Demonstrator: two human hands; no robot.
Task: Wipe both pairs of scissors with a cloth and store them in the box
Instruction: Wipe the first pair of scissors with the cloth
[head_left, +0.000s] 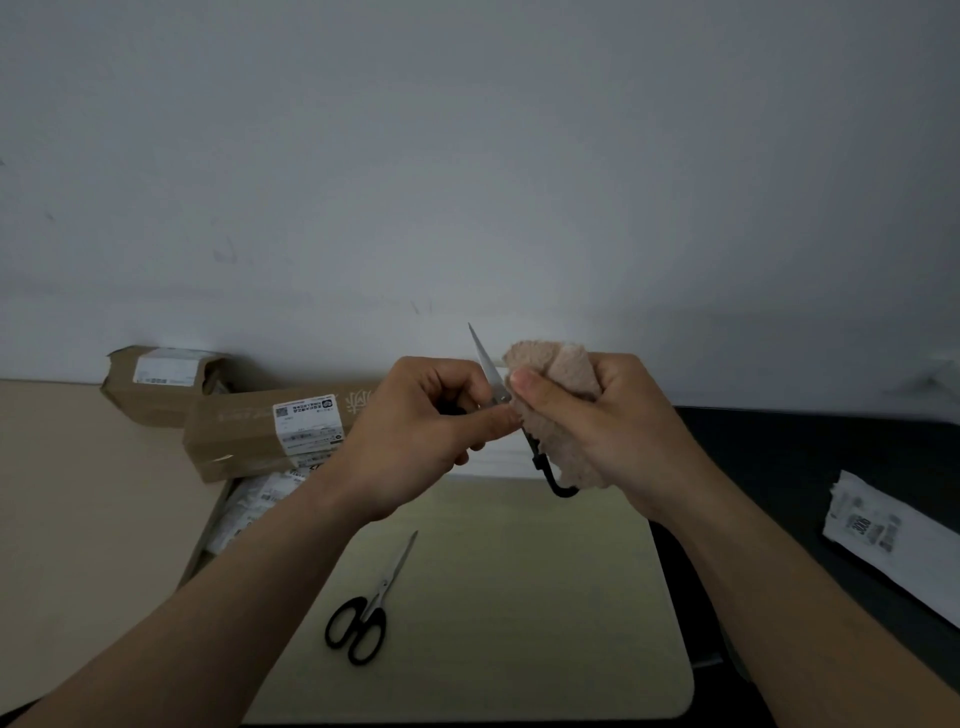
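Fingers (498, 415) of the left hand (415, 431) curl round one pair of scissors (485, 364) near the pivot. They pinch it steady with the blade tip pointing up and away, likely to keep the edge off skin. Just beside it, the right hand (613, 431) grips a bunched pink cloth (561, 374) folded over the lower part above the handle loop, seemingly to rub it. Below, the second pair (371, 605) lies closed on the pale board (545, 597), not yet wiped. An open cardboard box (203, 540) sits to the left, partly under a long carton (244, 441), near enough for storing.
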